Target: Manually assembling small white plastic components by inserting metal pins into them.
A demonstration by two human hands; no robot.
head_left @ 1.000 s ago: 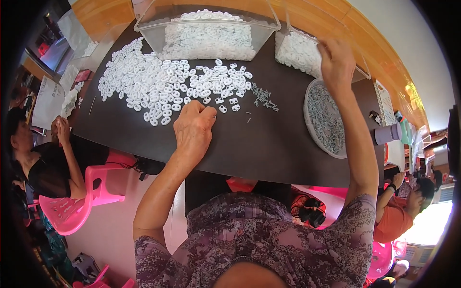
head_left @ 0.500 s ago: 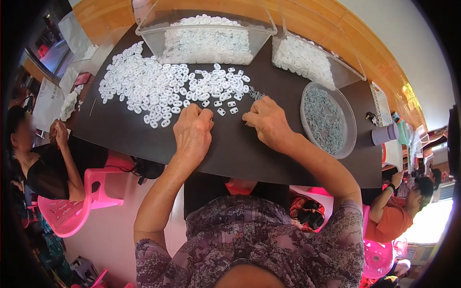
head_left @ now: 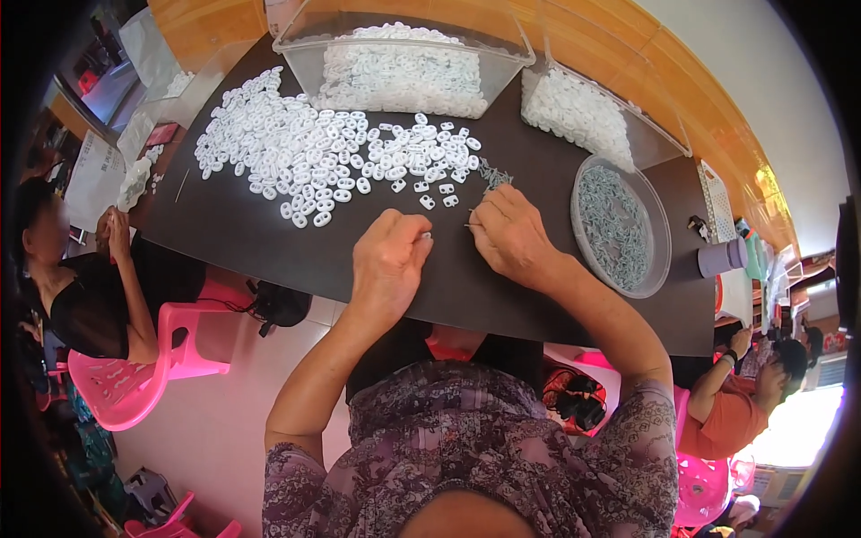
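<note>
My left hand (head_left: 391, 262) is closed in a pinch near the table's front edge, and a bit of a small white plastic piece shows at its fingertips. Facing it, my right hand (head_left: 513, 235) has its fingers pressed together, with a thin screw sticking out at the tips. A small heap of grey screws (head_left: 494, 176) lies just beyond the right knuckles. Loose oval white plastic pieces with two holes (head_left: 408, 154) are spread ahead of both hands, joining a larger pile (head_left: 278, 143) on the left.
Two clear bins (head_left: 404, 76) (head_left: 574, 115) of white pieces stand at the back. A round clear tub (head_left: 662, 242) of screws is at right, near a purple cup (head_left: 721, 257). One person (head_left: 90, 287) sits on a pink chair (head_left: 193, 336) at left; another (head_left: 731, 403) sits at right.
My left hand has come back from the white pieces, toward me and to the right, with a white piece at its fingertips. My right hand stays near the screw heap. The view has shifted slightly.
</note>
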